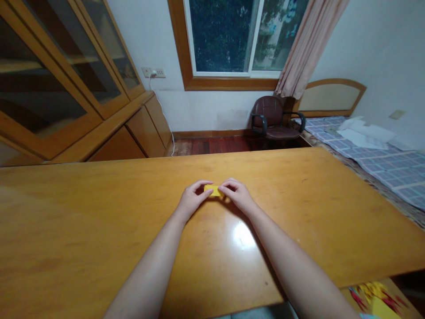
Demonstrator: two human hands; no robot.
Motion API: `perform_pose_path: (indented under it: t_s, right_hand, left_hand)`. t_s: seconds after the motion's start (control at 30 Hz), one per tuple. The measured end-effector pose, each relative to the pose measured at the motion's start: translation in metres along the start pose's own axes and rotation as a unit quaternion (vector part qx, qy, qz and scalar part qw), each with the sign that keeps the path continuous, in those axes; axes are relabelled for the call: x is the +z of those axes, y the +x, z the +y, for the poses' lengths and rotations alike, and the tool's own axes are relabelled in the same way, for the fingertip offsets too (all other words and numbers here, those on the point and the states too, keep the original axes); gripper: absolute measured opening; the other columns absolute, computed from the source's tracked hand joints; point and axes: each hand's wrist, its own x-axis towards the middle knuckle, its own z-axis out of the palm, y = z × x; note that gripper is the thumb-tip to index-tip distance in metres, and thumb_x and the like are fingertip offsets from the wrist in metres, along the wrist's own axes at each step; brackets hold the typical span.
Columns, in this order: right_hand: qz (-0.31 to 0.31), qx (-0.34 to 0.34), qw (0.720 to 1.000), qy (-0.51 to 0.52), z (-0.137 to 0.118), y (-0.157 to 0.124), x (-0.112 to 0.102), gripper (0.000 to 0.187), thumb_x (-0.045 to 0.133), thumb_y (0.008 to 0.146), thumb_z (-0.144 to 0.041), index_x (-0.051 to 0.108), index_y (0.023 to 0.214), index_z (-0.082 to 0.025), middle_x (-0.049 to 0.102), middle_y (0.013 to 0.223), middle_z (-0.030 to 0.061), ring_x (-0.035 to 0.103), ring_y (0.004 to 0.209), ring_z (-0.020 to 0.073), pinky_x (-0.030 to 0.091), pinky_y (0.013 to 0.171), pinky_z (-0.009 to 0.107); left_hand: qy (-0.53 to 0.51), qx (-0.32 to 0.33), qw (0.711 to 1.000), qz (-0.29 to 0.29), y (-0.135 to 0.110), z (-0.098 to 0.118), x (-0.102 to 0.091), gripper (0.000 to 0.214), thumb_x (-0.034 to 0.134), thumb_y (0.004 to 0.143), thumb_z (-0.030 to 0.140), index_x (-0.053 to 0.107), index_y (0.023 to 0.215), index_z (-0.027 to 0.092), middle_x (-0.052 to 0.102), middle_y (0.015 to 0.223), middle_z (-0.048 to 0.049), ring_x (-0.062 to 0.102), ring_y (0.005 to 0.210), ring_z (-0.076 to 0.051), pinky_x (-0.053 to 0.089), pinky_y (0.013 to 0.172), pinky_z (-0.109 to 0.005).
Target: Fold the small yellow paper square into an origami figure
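Pinching yellow piece (215,192), right hand (237,195) hiding one end

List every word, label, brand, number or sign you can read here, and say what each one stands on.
Readable text: none.
Pale marks seen through the window: too blurred to read, or even to tell whether they are letters.
Yellow piece in the left hand and right hand: no writing visible.

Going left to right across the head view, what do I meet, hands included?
Glass-doored cabinet → left hand → small yellow piece → right hand → armchair on the floor → bed.
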Motion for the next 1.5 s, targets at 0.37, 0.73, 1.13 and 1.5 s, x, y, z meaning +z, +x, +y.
perform_pose_path:
  t_s: [0.37,0.73,1.13,1.5]
  right_hand:
    - [-0.008,0.078,0.993,0.084,0.014,-0.001,0.003,0.031,0.073,0.074,-0.037,0.067,0.096,-0.017,0.062,0.07,-0.0011,0.056,0.059,0.011,0.043,0.057,0.023]
    - [0.004,0.093,0.991,0.096,0.011,0.001,0.005,0.032,0.073,0.071,-0.036,0.065,0.096,-0.018,0.059,0.067,-0.003,0.051,0.054,0.0091,0.038,0.051,0.021]
    - [0.002,0.09,0.992,0.087,0.012,0.001,0.004,0.034,0.071,0.073,-0.035,0.066,0.102,-0.017,0.062,0.073,-0.0019,0.054,0.057,0.0095,0.04,0.055,0.022]
    - [0.034,0.049,0.997,0.051,0.016,0.002,0.004,0.025,0.065,0.079,-0.035,0.067,0.096,-0.018,0.055,0.067,-0.0035,0.05,0.059,0.0108,0.039,0.058,0.023]
  left_hand:
    - [-0.005,-0.009,1.0,0.003,0.0,-0.002,0.001,0.03,0.07,0.076,0.041,0.073,0.097,0.02,0.064,0.075,-0.0005,0.053,0.067,-0.015,0.041,0.063,-0.025]
    - [-0.001,-0.012,1.0,-0.009,0.0,0.0,0.002,0.03,0.068,0.077,0.041,0.072,0.098,0.019,0.063,0.074,-0.0003,0.052,0.066,-0.015,0.04,0.062,-0.024]
    - [0.0,-0.005,1.0,-0.013,0.0,0.0,0.002,0.028,0.066,0.08,0.04,0.072,0.098,0.019,0.068,0.083,-0.0026,0.057,0.073,-0.016,0.043,0.067,-0.025]
    - [0.003,-0.009,1.0,-0.025,0.002,-0.005,0.003,0.024,0.061,0.082,0.034,0.072,0.099,0.02,0.071,0.092,-0.0039,0.063,0.082,-0.018,0.046,0.074,-0.027]
